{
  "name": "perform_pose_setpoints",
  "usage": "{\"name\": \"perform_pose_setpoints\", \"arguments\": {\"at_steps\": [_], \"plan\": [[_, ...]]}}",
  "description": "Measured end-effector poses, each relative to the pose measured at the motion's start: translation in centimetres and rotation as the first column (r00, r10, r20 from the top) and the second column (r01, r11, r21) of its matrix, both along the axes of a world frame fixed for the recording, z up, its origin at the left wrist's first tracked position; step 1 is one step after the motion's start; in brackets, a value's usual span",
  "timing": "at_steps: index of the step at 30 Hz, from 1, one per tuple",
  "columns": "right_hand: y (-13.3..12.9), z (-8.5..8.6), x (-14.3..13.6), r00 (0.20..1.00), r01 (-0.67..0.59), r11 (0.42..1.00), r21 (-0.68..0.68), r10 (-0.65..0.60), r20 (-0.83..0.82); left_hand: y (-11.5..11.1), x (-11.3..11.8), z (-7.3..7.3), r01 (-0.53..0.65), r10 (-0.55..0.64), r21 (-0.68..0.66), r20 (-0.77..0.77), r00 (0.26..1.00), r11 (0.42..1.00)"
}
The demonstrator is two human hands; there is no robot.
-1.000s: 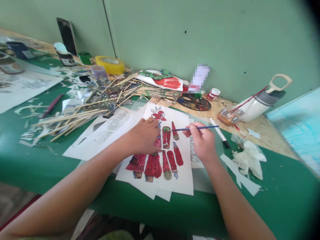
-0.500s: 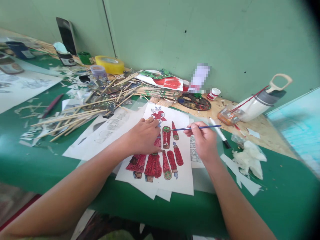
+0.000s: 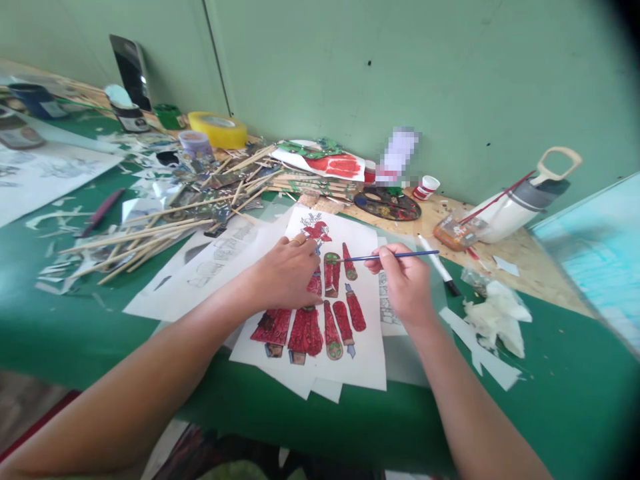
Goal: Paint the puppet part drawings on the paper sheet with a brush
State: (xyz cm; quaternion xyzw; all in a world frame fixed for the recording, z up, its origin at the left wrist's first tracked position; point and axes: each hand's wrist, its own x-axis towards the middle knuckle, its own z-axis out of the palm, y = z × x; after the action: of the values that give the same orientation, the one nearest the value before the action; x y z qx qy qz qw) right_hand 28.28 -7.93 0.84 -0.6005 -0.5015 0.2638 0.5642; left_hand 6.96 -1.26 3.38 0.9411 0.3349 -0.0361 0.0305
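A white sheet (image 3: 367, 360) lies in front of me, bearing painted red figure parts with green and blue details. My left hand (image 3: 290, 270) rests flat on it, fingers stretched out, covering part of the middle figure. Pinched in my right hand (image 3: 403, 277) is a thin blue paintbrush (image 3: 413, 253), held nearly level. Its tip meets or hovers just over a red piece with a green top; which of the two I cannot tell. More drawn sheets (image 3: 220, 260) stick out from under the white one on the left.
Wooden sticks (image 3: 150, 240) and paper scraps clutter the left. Behind the sheet sit a dark paint palette (image 3: 387, 208), a small red-and-white pot (image 3: 427, 187) and a roll of yellow tape (image 3: 220, 130). On the right are a marker (image 3: 440, 267), crumpled tissue (image 3: 500, 317) and a bottle (image 3: 515, 210).
The whole view has shifted very slightly. Both hands and the paintbrush keep almost the same place over the sheet.
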Motion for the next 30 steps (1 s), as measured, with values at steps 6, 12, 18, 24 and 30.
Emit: {"name": "perform_pose_setpoints", "arguments": {"at_steps": [6,12,18,24,30], "plan": [[0.08,-0.17,0.29,1.000,0.022,1.000,0.011,-0.022,0.001,-0.07,0.00,0.12,-0.009,0.010,-0.014,0.014,1.000,1.000],[0.11,-0.26,0.34,0.999,0.034,0.999,0.037,-0.034,-0.003,-0.07,0.06,0.15,-0.012,0.011,-0.010,-0.012,1.000,1.000],[0.08,-0.20,0.17,1.000,0.016,1.000,-0.008,-0.016,0.007,0.04,0.11,0.12,-0.004,0.004,-0.004,-0.021,1.000,1.000],[0.11,-0.32,0.42,0.999,0.038,0.998,0.046,-0.036,-0.031,-0.01,0.08,0.23,-0.002,0.002,-0.002,-0.038,0.999,1.000],[0.06,-0.25,0.23,1.000,0.002,1.000,0.005,-0.002,-0.005,-0.20,-0.01,0.29,-0.007,0.006,-0.006,-0.021,1.000,1.000]]}}
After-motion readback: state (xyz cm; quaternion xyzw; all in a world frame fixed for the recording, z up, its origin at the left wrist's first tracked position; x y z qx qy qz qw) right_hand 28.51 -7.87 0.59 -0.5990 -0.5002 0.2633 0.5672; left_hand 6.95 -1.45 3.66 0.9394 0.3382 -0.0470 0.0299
